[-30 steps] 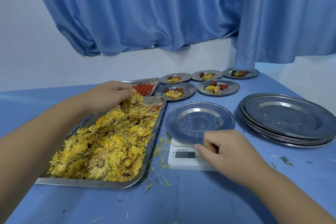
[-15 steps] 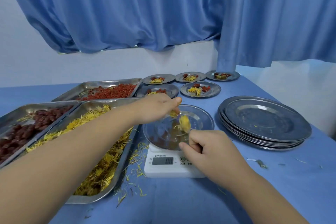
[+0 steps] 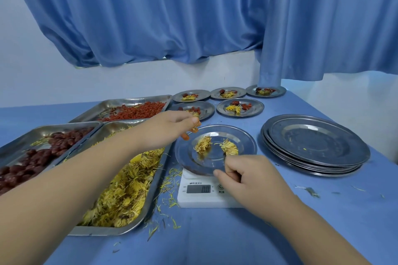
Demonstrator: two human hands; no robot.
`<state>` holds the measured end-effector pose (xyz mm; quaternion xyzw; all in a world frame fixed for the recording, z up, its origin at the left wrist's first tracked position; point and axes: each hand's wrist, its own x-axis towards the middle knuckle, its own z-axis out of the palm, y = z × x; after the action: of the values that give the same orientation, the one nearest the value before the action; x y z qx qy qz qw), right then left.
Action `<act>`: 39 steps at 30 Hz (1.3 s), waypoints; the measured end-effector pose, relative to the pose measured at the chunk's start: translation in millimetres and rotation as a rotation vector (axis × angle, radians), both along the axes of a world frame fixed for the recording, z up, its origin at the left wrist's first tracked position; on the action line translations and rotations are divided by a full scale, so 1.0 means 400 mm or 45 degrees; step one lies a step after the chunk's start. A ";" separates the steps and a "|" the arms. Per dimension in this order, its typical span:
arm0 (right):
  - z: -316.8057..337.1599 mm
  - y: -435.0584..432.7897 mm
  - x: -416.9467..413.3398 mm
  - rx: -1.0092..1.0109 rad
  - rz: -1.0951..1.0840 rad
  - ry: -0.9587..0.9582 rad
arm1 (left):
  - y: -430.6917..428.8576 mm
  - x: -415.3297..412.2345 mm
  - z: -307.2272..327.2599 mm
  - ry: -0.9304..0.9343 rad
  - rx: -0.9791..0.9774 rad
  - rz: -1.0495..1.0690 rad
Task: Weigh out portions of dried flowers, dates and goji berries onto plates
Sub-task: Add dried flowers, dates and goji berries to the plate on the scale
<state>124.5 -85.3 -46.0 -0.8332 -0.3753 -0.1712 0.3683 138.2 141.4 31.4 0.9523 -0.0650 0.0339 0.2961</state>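
The plate [image 3: 247, 142] sits on the scale [image 3: 200, 198] at centre frame, two dried flowers [image 3: 203, 144] side by side on it. The left hand [image 3: 170, 127] hovers over the plate's upper-left rim, its grip pinched on a few orange bits [image 3: 195, 129]; flower or berry, I cannot tell. The right hand [image 3: 249, 178] pinches the plate's near rim. All supply trays lie left of the plate, the flower tray [image 3: 103, 231] under the left forearm, so refills likely fall to the left hand.

Two dried flower heads [image 3: 203, 146] are now seen on the plate [image 3: 246, 140], just beyond the right hand [image 3: 252, 185], where bare metal was seen a second ago. The left hand [image 3: 170, 129] is lifted clear of the flower tray [image 3: 151, 196] and held just left of the dropped flowers.
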 end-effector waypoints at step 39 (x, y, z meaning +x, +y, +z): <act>-0.039 0.240 -0.068 -0.289 0.072 -0.342 | 0.782 -0.132 -0.153 0.353 0.642 0.727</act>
<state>97.1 10.7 -61.5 -0.8281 -0.4615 -0.2272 0.2229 85.4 454.3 -29.8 0.9704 0.2364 -0.0312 0.0378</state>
